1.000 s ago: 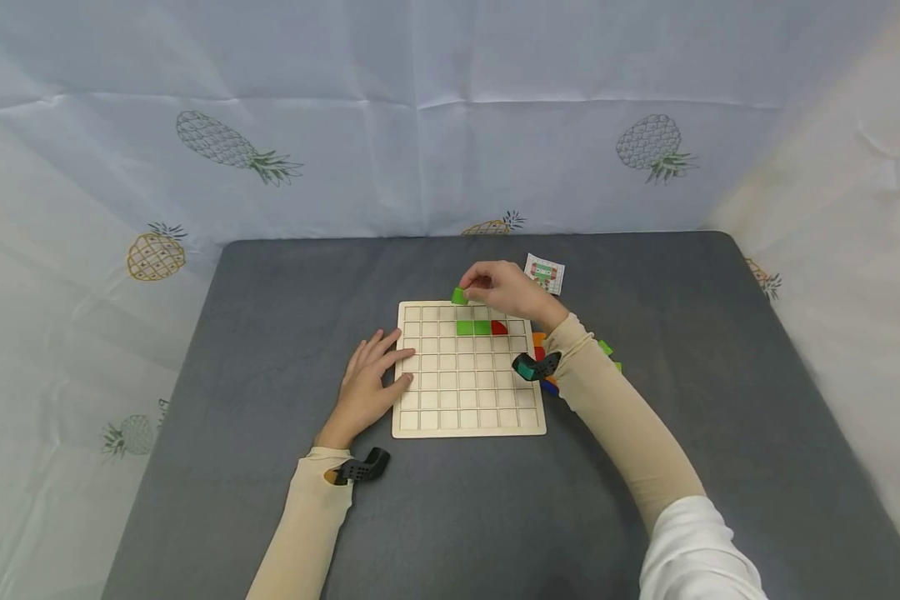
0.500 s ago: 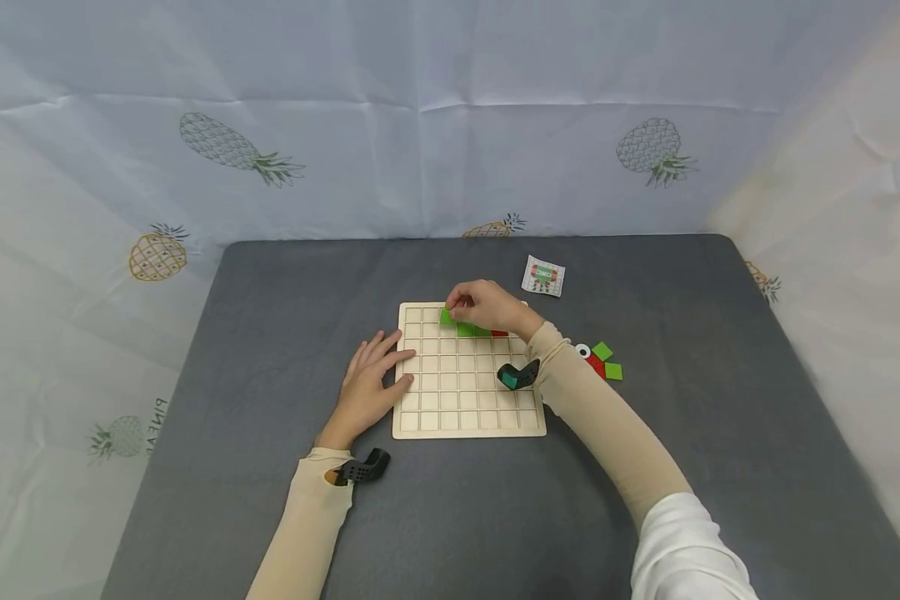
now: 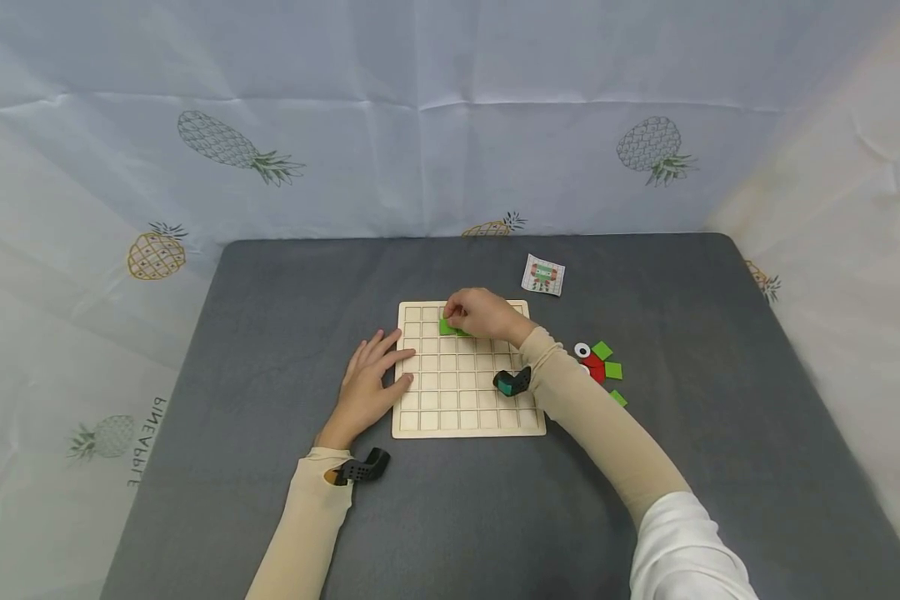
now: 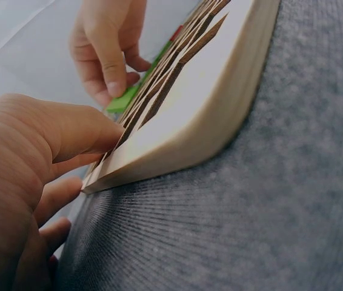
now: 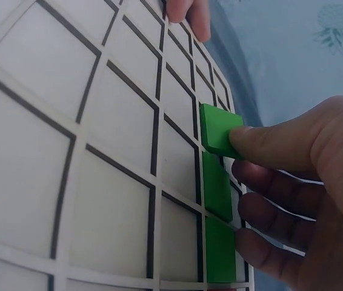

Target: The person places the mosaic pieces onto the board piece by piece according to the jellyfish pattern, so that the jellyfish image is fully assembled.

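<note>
A pale wooden grid board [image 3: 457,423] lies flat on the table. My left hand [image 3: 366,390] rests on its left edge, fingers spread and relaxed, with the thumb and fingertips touching the rim. Over the upper rows, my right hand [image 3: 483,315] pinches a green square tile [image 5: 217,128] between thumb and fingers. That tile sits slightly raised and tilted in the right wrist view, at the end of a row holding two more green tiles [image 5: 219,251]. A sliver of red piece [image 5: 223,289] shows beyond them; the right hand hides it in the head view.
A small printed pattern card [image 3: 543,275] lies behind the board's right corner. To the right are loose green tiles [image 3: 613,371], red pieces [image 3: 594,367] and white eye rings [image 3: 582,350], partly covered by the right forearm. Patterned cloth [image 3: 450,167] hangs behind the table.
My right hand has carried the green tile from above the board's far edge left and down to the row with the other green tiles. The left hand has stayed put.
</note>
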A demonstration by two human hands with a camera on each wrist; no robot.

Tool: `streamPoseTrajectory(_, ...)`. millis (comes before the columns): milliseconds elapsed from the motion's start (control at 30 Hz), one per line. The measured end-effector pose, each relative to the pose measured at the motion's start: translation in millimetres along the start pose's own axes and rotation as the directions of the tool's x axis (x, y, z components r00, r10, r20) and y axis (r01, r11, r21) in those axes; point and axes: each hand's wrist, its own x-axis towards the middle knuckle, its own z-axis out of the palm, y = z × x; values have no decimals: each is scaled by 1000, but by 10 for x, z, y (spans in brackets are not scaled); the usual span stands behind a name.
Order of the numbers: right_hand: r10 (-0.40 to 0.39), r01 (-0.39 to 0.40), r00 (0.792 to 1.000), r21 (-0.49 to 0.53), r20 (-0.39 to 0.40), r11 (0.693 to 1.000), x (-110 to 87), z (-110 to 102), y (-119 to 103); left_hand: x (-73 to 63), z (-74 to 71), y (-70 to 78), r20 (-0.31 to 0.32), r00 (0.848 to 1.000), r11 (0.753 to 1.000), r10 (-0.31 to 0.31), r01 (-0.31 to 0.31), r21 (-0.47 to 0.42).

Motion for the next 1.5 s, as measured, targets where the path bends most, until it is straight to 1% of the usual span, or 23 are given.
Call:
streamPoseTrajectory(233, 17, -17, 1000, -100, -4, 995, -7, 30, -38, 1, -6, 12, -2, 1000, 1000, 0, 0, 4)
streamPoseTrajectory(467, 30, -38, 999, -194, -40, 980, -21, 75, -74, 2, -3, 3, 1, 1000, 1000, -5, 5, -2)
streamPoseTrajectory(633, 17, -29, 998, -211, -57, 977, -34, 90, -79, 1, -3, 1, -1, 1000, 1000, -2, 2, 1)
streamPoseTrajectory(700, 15, -27, 998, -195, -61, 980, -43, 88, -67, 1, -2, 0, -1, 1000, 1000, -1, 1, 3)
streamPoseTrajectory(767, 16, -27, 997, -157, -70, 987, -55, 75, -45, 1, 0, -1, 2, 1000, 1000, -2, 2, 1)
streamPoseTrajectory(900, 2, -4, 996, -22, -84, 1000, -103, 14, 19, 1, -1, 7, 8, 1000, 1000, -4, 4, -3)
streamPoseTrajectory(1000, -3, 10, 997, 87, -82, 996, -181, -50, 102, 2, -3, 10, 8, 1000, 1000, -9, 9, -6)
streamPoseTrajectory(1100, 12, 0, 997, 163, -75, 987, -295, -123, 170, 2, -4, 10, 5, 1000, 1000, -8, 8, -5)
streamPoseTrajectory(1267, 28, -11, 997, 204, -77, 979, -483, -229, 219, -7, -4, 6, -1, 1000, 1000, -6, 6, 2)
streamPoseTrajectory(1500, 51, -34, 994, 181, -95, 983, -764, -385, 206, -6, -2, 15, -1, 1000, 1000, 0, 0, 0)
